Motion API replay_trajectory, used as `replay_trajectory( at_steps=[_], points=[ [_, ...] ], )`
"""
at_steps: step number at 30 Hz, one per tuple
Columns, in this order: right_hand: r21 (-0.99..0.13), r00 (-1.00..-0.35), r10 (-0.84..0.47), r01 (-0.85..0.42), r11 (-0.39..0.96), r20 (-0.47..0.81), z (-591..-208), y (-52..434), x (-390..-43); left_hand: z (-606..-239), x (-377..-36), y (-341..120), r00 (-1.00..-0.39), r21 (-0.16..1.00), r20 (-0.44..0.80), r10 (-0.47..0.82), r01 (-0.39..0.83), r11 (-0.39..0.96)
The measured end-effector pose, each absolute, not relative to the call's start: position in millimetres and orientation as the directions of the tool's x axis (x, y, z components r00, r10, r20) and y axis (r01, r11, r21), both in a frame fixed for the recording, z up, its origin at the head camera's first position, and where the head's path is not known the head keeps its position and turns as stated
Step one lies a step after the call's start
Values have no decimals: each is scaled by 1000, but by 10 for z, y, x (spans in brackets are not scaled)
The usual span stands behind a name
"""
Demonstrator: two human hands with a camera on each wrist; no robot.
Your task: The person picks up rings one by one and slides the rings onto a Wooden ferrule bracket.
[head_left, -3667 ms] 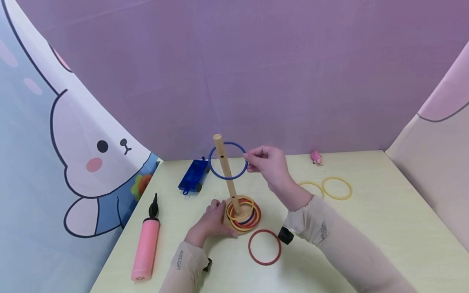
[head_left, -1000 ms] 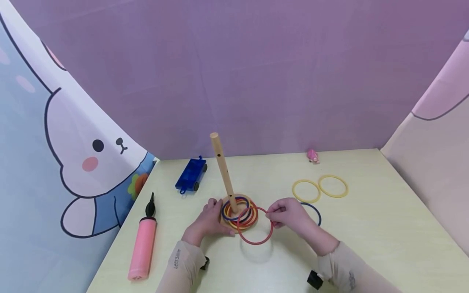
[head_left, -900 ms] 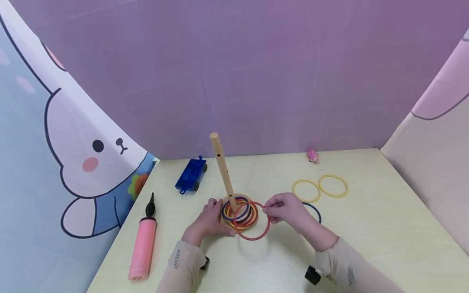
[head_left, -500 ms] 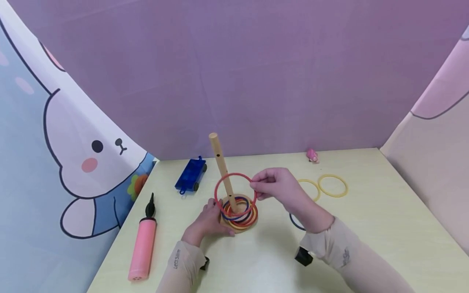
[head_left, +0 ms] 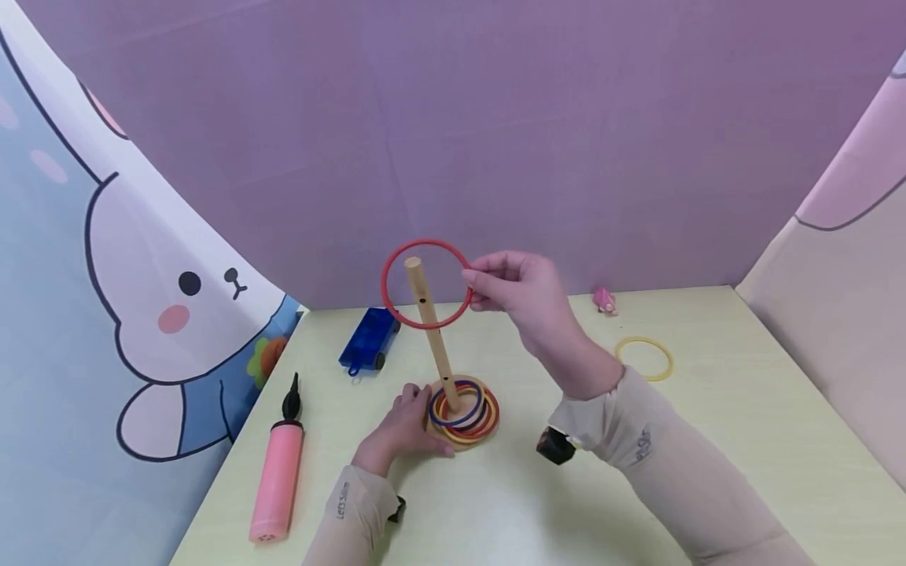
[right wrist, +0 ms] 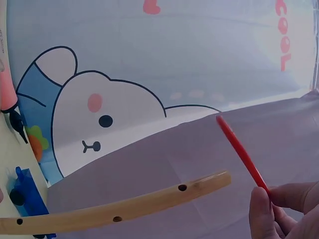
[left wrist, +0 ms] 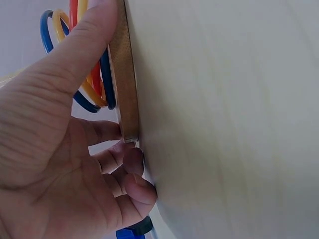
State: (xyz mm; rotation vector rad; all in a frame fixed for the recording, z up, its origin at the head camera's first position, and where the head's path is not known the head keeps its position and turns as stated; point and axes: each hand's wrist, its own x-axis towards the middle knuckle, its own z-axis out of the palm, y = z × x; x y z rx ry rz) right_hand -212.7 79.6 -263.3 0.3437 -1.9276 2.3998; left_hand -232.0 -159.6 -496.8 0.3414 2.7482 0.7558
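in the head view, the right hand (head_left: 527, 305) is pinching a red ring (head_left: 384, 283) by its edge, probably leaving its middle unobstructed; the ring is sitting left of that hand, overlapping the wooden pole (head_left: 436, 347), well above the left hand (head_left: 402, 428). in the left wrist view, the left hand is gripping the wooden base (left wrist: 125, 84) between thumb and bent fingers, presumably steadying it. in the right wrist view, thumb and fingers are pressing together on the ring, just past the pole's tip.
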Motion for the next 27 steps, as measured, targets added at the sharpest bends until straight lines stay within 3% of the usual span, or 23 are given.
replay_trajectory(
  at_steps=[10, 27],
  points=[
    [-977, -995, -53, -67, -204, 79, -2928, 727, -2290, -4989, -2311, -1622, -934, 530, -175, 310, 176, 830],
    [-988, -990, -37, 139, -66, -137, -4333, 743, -2249, -4955, -2303, -1607, -935, 532, -162, 317, 188, 826]
  ],
)
